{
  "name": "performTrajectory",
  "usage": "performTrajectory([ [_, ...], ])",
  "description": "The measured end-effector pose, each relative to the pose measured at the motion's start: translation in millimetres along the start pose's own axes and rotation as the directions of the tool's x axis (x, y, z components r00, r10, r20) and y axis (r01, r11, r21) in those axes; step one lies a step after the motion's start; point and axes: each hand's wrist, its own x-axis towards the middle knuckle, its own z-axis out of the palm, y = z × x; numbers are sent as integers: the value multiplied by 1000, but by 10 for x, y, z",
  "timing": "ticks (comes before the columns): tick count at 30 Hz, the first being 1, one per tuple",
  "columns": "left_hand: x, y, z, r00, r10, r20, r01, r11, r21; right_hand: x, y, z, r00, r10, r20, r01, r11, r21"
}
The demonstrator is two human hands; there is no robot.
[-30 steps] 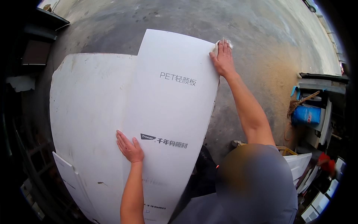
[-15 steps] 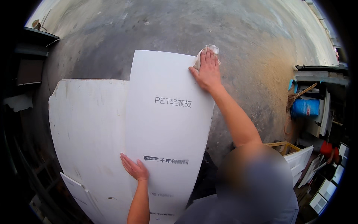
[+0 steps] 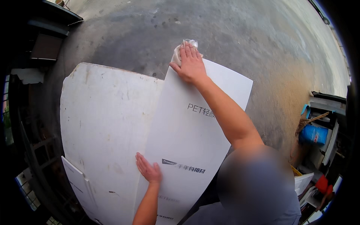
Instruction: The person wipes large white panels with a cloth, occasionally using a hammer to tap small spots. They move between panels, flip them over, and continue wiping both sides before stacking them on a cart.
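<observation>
White panel, black lettering

a straw broom beside a blue package

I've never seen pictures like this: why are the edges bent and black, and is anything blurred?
In the head view, fisheye distortion likely bows the worn board and leaves black corners; in that head view, smooth blur masks a rounded patch, while the left hand and right hand look sharper.

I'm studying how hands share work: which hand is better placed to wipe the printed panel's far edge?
Probably the right hand: it lies over a pale wad at the far left corner of the printed panel; the left hand lies well back on its left edge.
</observation>
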Motion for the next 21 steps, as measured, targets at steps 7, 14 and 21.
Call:
performTrajectory([
  [7,-67,89,-68,995,-95,34,96,995,-19,-873,802,-395,976,199,-90,-213,956,-200],
  [14,-37,64,-90,998,-62,10,63,997,-39,-336,-808,154,976,-214,46,218,971,-102],
  [21,-64,68,-72,995,-80,-56,72,988,-135,-916,-921,37,860,-447,247,463,886,-11],
])
